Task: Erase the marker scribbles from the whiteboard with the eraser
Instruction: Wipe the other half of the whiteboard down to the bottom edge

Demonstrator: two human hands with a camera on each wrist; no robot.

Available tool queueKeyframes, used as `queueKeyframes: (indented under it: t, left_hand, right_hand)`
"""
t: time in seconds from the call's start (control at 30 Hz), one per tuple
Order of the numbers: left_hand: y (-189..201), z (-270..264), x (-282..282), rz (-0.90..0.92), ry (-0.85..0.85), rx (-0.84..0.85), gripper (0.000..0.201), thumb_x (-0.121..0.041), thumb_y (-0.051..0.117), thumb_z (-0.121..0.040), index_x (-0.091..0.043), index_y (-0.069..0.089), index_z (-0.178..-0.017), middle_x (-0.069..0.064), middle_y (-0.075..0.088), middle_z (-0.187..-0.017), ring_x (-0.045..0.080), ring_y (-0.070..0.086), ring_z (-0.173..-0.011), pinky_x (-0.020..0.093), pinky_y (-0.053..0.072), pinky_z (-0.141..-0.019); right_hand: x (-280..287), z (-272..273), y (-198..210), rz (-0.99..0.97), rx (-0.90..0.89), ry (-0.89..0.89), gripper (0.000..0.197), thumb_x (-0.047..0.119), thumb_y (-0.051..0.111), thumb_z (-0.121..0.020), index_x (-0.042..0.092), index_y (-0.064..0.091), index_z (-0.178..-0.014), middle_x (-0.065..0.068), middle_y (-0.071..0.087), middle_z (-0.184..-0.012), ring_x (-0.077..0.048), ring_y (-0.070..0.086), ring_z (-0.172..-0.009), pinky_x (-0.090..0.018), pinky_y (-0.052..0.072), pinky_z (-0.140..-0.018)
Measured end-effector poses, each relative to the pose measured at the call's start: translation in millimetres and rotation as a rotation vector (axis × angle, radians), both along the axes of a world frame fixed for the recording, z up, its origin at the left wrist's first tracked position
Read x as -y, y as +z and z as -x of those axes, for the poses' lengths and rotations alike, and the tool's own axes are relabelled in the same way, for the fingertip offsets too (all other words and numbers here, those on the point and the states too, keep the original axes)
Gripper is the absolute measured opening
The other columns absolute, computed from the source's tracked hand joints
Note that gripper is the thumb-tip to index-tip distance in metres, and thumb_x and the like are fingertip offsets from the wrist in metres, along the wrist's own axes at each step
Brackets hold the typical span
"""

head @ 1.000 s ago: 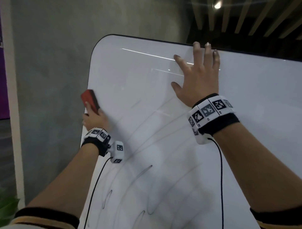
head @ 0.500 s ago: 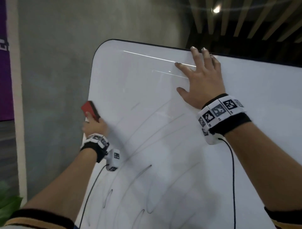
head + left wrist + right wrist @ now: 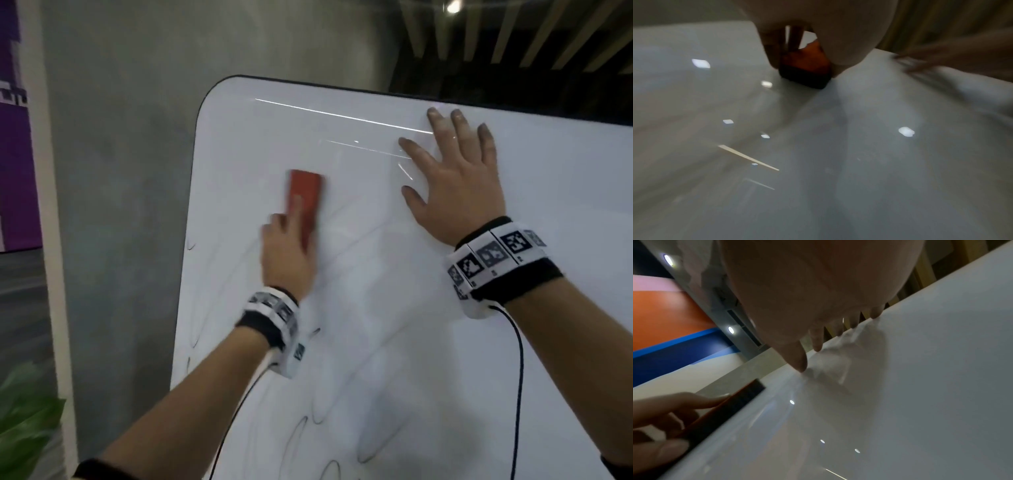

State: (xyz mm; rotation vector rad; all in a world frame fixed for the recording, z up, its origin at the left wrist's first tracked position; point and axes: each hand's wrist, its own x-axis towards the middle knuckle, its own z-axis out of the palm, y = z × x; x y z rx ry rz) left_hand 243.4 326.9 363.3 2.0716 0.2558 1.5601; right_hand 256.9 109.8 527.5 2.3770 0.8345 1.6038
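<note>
A white whiteboard (image 3: 376, 281) with a dark rim leans in front of me. Thin grey marker scribbles (image 3: 308, 411) curl over its lower part, with fainter streaks higher up. My left hand (image 3: 287, 253) grips a red eraser (image 3: 305, 202) and presses its dark felt side flat to the board. The left wrist view shows the eraser (image 3: 807, 68) between thumb and fingers. My right hand (image 3: 452, 178) lies flat on the board near the top edge, fingers spread; its fingertips (image 3: 801, 366) touch the surface. The eraser (image 3: 731, 405) shows at the left of the right wrist view.
A grey concrete wall (image 3: 120, 171) stands left of the board, with a white post (image 3: 51, 240) and purple panel (image 3: 13, 154) beyond. Green leaves (image 3: 24, 411) sit at the lower left. Cables (image 3: 517, 394) hang from both wristbands.
My left hand has swept the eraser from the board's left edge rightward and up onto the board. The right hand has stayed flat near the top edge.
</note>
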Motion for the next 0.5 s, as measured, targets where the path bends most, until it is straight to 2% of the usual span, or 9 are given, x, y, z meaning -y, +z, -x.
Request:
queueKeyframes:
  t: [0.07, 0.13, 0.17, 0.27, 0.3, 0.33, 0.43, 0.5]
  left_hand:
    - [-7.9, 4.7, 30.7, -0.265, -0.067, 0.035, 0.059, -0.03, 0.055, -0.1, -0.02, 0.037, -0.155, 0.013, 0.054, -0.116, 0.03, 0.048, -0.095, 0.04, 0.047, -0.081]
    - [-5.9, -0.5, 17.8, -0.273, -0.023, 0.047, 0.058, -0.032, 0.054, -0.1, -0.022, 0.037, -0.155, 0.012, 0.054, -0.116, 0.029, 0.047, -0.094, 0.039, 0.049, -0.081]
    - [-3.3, -4.4, 2.2, -0.172, 0.024, 0.039, 0.059, -0.033, 0.053, -0.101, -0.023, 0.035, -0.156, 0.013, 0.053, -0.118, 0.031, 0.048, -0.096, 0.041, 0.049, -0.083]
    - [10.4, -16.6, -45.4, 0.394, 0.126, -0.073, 0.063, -0.036, 0.049, -0.102, -0.024, 0.025, -0.159, 0.02, 0.047, -0.128, 0.039, 0.047, -0.11, 0.049, 0.044, -0.099]
    - [12.6, -17.2, -45.2, 0.462, 0.136, -0.095, 0.063, -0.036, 0.047, -0.102, -0.024, 0.024, -0.16, 0.02, 0.046, -0.13, 0.039, 0.046, -0.113, 0.05, 0.043, -0.101]
    - [11.1, -15.7, -34.2, 0.414, 0.131, -0.087, 0.063, -0.036, 0.047, -0.102, -0.023, 0.024, -0.159, 0.02, 0.046, -0.129, 0.038, 0.046, -0.111, 0.049, 0.044, -0.101]
    - [-8.8, -2.5, 23.7, -0.082, -0.008, 0.043, 0.058, -0.032, 0.052, -0.101, -0.02, 0.035, -0.155, 0.016, 0.051, -0.121, 0.032, 0.046, -0.101, 0.04, 0.044, -0.092]
    - [-15.6, -1.6, 29.9, -0.299, -0.055, 0.062, 0.056, -0.031, 0.055, -0.101, -0.02, 0.04, -0.153, 0.016, 0.054, -0.121, 0.031, 0.047, -0.099, 0.039, 0.046, -0.091]
  right_hand:
    - [4.6, 0.7, -9.2, -0.017, 0.014, 0.007, 0.063, 0.039, 0.057, -0.094, 0.025, 0.039, -0.153, -0.012, 0.013, -0.169, -0.037, 0.011, -0.156, -0.058, 0.007, -0.126]
    - [8.6, 0.3, -12.9, -0.006, 0.007, 0.015, 0.063, 0.038, 0.057, -0.095, 0.025, 0.038, -0.154, -0.012, 0.012, -0.169, -0.036, 0.01, -0.156, -0.056, 0.007, -0.126]
    - [11.9, -0.5, -13.4, -0.001, -0.005, 0.018, 0.064, 0.037, 0.057, -0.095, 0.025, 0.038, -0.154, -0.011, 0.012, -0.169, -0.035, 0.009, -0.156, -0.055, 0.007, -0.127]
    - [21.0, -1.7, -15.3, 0.032, -0.026, 0.032, 0.064, 0.034, 0.057, -0.095, 0.025, 0.036, -0.155, -0.012, 0.01, -0.169, -0.036, 0.008, -0.156, -0.053, 0.005, -0.127]
    - [22.3, -1.9, -16.2, 0.044, -0.018, 0.033, 0.064, 0.034, 0.056, -0.096, 0.025, 0.036, -0.155, -0.013, 0.01, -0.169, -0.036, 0.008, -0.156, -0.053, 0.005, -0.127]
    - [22.7, -2.1, -17.5, 0.051, -0.009, 0.031, 0.063, 0.033, 0.056, -0.096, 0.024, 0.036, -0.155, -0.013, 0.01, -0.169, -0.037, 0.008, -0.156, -0.053, 0.005, -0.127]
    - [21.1, -4.1, -20.4, 0.04, 0.02, 0.036, 0.061, 0.029, 0.054, -0.097, 0.023, 0.036, -0.155, -0.014, 0.01, -0.169, -0.038, 0.008, -0.156, -0.054, 0.004, -0.126]
    - [20.7, -6.6, -20.4, 0.025, 0.03, 0.065, 0.058, 0.018, 0.05, -0.098, 0.023, 0.039, -0.154, -0.013, 0.012, -0.169, -0.038, 0.009, -0.156, -0.053, 0.003, -0.126]
